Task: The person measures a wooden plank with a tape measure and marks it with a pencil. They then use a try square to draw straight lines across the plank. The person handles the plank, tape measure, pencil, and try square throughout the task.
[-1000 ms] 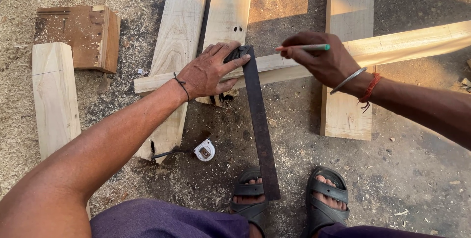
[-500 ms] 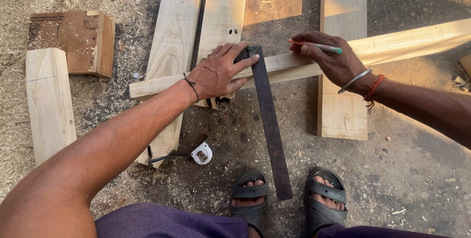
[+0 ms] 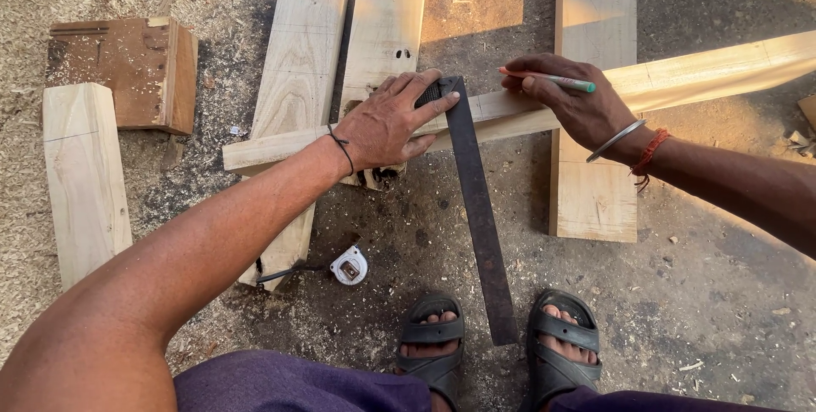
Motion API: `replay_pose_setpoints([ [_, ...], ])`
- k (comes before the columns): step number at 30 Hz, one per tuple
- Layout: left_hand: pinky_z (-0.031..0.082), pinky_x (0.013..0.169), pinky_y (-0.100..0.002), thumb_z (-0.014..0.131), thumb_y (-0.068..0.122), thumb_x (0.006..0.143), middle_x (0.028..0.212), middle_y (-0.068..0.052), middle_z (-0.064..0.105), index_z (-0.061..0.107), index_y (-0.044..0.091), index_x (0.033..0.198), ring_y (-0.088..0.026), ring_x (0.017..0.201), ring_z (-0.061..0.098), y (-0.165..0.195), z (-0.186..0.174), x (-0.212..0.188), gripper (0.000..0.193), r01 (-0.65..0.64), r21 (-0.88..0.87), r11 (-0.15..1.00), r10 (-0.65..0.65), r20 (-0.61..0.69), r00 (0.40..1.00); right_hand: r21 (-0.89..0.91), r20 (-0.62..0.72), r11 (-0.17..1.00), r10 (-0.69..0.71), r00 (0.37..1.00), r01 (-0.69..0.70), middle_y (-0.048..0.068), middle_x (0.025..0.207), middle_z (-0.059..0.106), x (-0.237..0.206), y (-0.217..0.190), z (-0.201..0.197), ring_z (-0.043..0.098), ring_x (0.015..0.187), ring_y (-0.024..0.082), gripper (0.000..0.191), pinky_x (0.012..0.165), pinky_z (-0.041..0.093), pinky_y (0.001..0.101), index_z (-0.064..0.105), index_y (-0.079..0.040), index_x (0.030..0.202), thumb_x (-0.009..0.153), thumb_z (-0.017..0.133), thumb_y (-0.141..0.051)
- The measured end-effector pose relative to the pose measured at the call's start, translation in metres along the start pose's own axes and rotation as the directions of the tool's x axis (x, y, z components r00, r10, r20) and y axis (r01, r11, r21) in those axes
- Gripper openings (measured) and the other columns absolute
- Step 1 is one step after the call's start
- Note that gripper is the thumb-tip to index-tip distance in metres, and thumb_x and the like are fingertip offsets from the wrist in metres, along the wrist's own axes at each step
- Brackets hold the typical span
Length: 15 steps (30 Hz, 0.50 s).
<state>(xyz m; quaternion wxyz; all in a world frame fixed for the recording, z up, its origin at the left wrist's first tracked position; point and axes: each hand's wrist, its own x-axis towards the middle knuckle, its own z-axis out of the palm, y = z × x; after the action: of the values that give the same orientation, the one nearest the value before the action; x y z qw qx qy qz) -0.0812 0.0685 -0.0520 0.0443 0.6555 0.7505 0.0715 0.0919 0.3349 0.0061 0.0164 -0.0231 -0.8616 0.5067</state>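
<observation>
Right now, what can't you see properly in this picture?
One head view only.
- Long plank: its right end runs off the edge.
- Square: the left hand covers its top.
- Pencil: the right hand hides its middle.
- Tape measure: too small to read.
- Brown block: its use is unclear.

A single head-worn camera is looking steeply down from close above, facing forward past the person's knees, taking in both forearms, the sandalled feet and the sawdust-strewn ground.
</observation>
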Motion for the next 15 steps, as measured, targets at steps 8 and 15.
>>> replay_pose_setpoints([
  [8,0.032,0.122,-0.055,0.065,0.039,0.098,0.159,-0.022,0.030,0.036,0.023,0.158,-0.043,0.144,0.036,0.0000,-0.0011,0.0006,0.069,0.001,0.037,0.999,-0.002,0.022,1.000,-0.003,-0.002,1.000,-0.004,1.000,0.004,0.014,0.128,0.072,0.0006,0.0042,-0.0002,0.069,0.123,0.025,0.042,0.107,0.056,0.0385,0.061,-0.004,0.138,0.108,0.050,-0.031],
  [15,0.033,0.122,-0.055,0.066,0.039,0.098,0.158,-0.021,0.031,0.037,0.023,0.158,-0.042,0.143,0.038,0.0000,-0.0013,0.0001,0.069,-0.006,0.040,0.999,0.006,0.000,1.000,-0.003,0.003,1.000,-0.010,1.000,0.010,0.014,0.128,0.073,0.0004,0.0027,-0.0007,0.069,0.124,0.025,0.044,0.106,0.057,0.0392,0.061,-0.004,0.138,0.108,0.051,-0.034],
])
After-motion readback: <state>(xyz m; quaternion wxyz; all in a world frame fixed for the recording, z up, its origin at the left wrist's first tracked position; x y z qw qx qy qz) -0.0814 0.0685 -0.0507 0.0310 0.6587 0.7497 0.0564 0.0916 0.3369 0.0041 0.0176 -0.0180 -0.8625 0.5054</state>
